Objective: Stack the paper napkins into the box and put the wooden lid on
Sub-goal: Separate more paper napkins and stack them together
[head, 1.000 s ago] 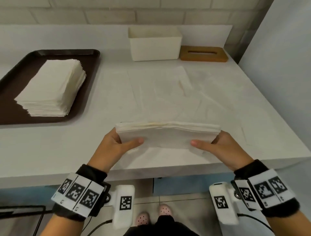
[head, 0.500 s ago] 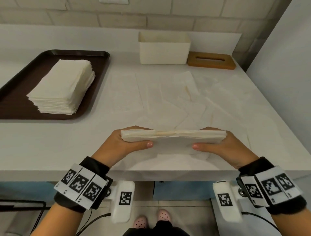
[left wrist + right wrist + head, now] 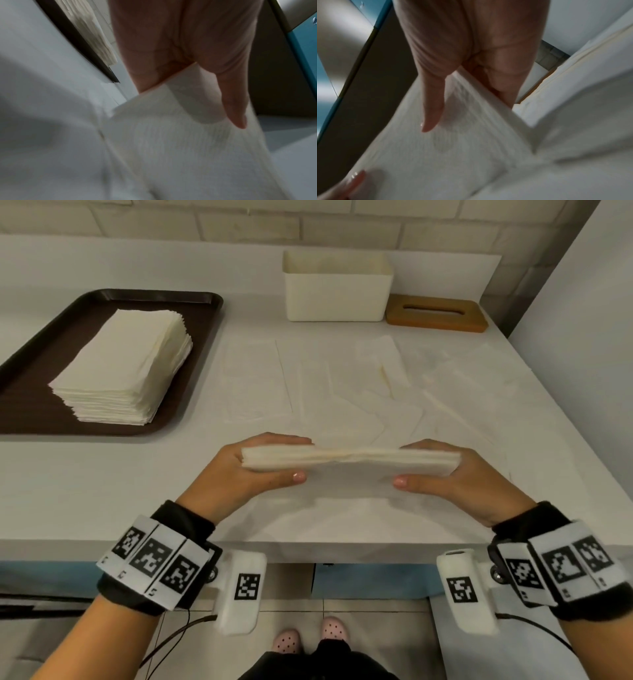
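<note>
A wad of white paper napkins (image 3: 349,465) stands on its long edge near the table's front edge. My left hand (image 3: 246,470) grips its left end and my right hand (image 3: 452,474) grips its right end, thumbs on the near face and fingers behind. The wrist views show each thumb (image 3: 235,108) (image 3: 431,108) pressed on the napkins (image 3: 171,142) (image 3: 453,148). An open white box (image 3: 337,290) sits at the back of the table. The wooden lid (image 3: 436,313), with a slot in it, lies flat to the right of the box. Several loose napkins (image 3: 342,385) are spread across the middle of the table.
A dark brown tray (image 3: 30,378) on the left holds a tall pile of napkins (image 3: 126,368). A tiled wall runs behind the table and a white wall stands close on the right. The table's front edge is just below my wrists.
Both hands have carried the napkin wad slightly forward over the table and tipped it more upright, so its top edge now faces me. The grip is the same.
</note>
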`<state>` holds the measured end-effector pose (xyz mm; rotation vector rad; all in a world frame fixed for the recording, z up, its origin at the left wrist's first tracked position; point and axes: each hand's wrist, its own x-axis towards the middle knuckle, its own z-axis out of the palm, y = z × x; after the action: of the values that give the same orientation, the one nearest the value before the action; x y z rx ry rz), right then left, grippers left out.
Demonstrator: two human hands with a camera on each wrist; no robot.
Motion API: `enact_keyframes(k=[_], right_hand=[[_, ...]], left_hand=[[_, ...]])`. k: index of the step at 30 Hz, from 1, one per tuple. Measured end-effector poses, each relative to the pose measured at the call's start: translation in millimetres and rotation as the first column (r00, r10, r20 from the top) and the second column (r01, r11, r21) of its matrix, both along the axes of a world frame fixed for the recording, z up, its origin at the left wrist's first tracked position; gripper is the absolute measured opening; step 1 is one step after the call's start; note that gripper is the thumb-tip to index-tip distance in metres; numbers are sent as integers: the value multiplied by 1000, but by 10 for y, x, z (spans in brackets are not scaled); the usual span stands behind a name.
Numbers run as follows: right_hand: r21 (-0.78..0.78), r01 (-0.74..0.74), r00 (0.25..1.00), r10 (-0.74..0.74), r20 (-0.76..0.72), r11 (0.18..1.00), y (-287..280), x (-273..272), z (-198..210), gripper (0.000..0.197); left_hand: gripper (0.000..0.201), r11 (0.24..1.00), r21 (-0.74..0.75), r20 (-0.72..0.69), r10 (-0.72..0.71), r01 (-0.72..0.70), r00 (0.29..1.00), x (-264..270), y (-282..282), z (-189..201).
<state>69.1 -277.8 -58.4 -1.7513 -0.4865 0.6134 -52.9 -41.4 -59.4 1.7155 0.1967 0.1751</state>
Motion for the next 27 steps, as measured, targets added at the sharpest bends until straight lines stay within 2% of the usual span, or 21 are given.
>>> enact_keyframes(k=[4, 8, 13, 17, 20, 23, 25, 27], right_hand=[[-143, -57, 995, 68, 72, 988, -5, 17, -76, 35], [-52, -24, 1000, 24, -13, 998, 72, 16, -106, 28], [54, 57, 997, -54, -60, 997, 67, 25, -66, 26], [-77, -52, 997, 48, -56, 996, 36, 14, -115, 24], [-169, -25, 998, 35, 58, 985, 51, 81, 50, 18], [-69, 34, 971, -16, 237, 997, 120, 145, 526, 16], [-6, 7, 930, -5, 367, 1000, 214, 157, 840, 22], [20, -54, 886, 38, 462, 998, 338, 156, 1062, 22]], left_hand=[[41, 999, -5, -38, -34, 34, 999, 2, -1, -82], [31, 999, 34, -74, -35, 38, 997, 67, -38, -128], [23, 1000, 19, -21, -2, 3, 1000, 67, -28, -69], [23, 999, 38, -83, 1, 2, 997, 14, 17, -115], [9, 997, 69, -81, 43, -38, 996, 19, 94, -63], [5, 982, 190, -124, 0, 23, 992, 94, 176, 77], [14, 973, 193, -173, -92, 125, 981, 183, 159, 152], [23, 978, 127, -201, -139, 167, 970, 301, 65, 196]])
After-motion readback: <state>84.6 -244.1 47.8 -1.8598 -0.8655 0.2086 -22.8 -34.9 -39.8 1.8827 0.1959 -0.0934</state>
